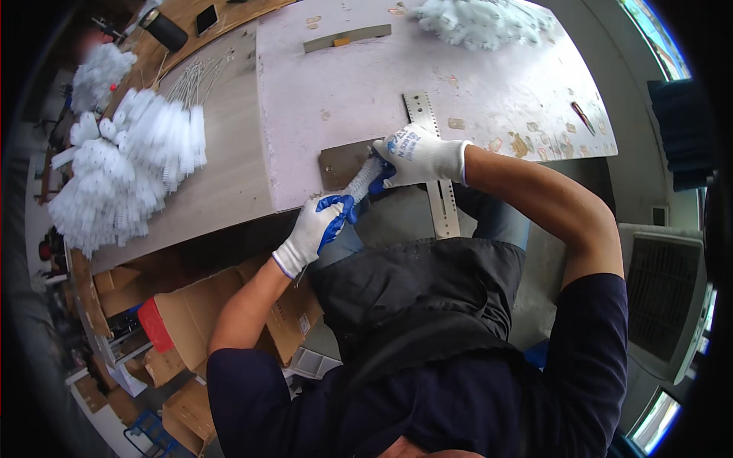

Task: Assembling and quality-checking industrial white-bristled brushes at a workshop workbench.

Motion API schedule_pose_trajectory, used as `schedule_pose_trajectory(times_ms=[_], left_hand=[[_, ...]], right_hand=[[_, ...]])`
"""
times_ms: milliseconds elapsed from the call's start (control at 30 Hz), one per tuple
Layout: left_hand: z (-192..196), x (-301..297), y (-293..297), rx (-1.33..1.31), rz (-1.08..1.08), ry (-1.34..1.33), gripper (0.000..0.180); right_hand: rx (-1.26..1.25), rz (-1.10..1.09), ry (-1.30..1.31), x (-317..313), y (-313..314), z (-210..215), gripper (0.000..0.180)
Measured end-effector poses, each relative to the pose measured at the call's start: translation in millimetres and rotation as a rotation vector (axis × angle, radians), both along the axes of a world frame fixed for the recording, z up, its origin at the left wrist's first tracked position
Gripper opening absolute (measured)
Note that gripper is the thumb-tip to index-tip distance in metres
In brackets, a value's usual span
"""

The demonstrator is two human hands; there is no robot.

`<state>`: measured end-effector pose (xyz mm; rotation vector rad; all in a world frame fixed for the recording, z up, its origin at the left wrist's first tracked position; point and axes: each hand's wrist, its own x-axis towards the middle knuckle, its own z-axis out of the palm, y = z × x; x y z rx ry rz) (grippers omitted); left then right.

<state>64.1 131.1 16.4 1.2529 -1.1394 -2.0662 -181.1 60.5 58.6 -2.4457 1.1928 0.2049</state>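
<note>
Both my hands wear white gloves with blue palms. Between them a white bristle brush (362,181) slants over the near edge of the table. My left hand (313,229) is closed round its lower end, and a thin wire shows below that wrist. Higher up, my right hand (420,158) closes on the other end, hiding the tip. A flat grey metal plate (334,166) lies just behind the brush. Under my right hand runs a perforated metal strip (443,212), jutting past the table edge toward my lap.
Piles of white brushes (130,164) with wire stems (200,80) lie at the left; another white heap (485,23) is at the back. A curved metal strip (347,37) and a pen-like tool (582,118) rest on the table (366,84). Cardboard boxes (200,305) stand below left.
</note>
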Motion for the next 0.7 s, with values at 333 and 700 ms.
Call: schedule_pose_trajectory(times_ms=[333,700], left_hand=[[32.1,37.5,27.9,-1.487,0.182,-0.791,0.031],[-6.6,-31.3,-38.6,-0.167,1.145,0.173,0.029]], right_hand=[[-0.092,-0.114,0.077,12.5,6.1,-13.8,0.033],[-0.147,-0.256,-0.013,25.4,18.8,-20.0,0.035]])
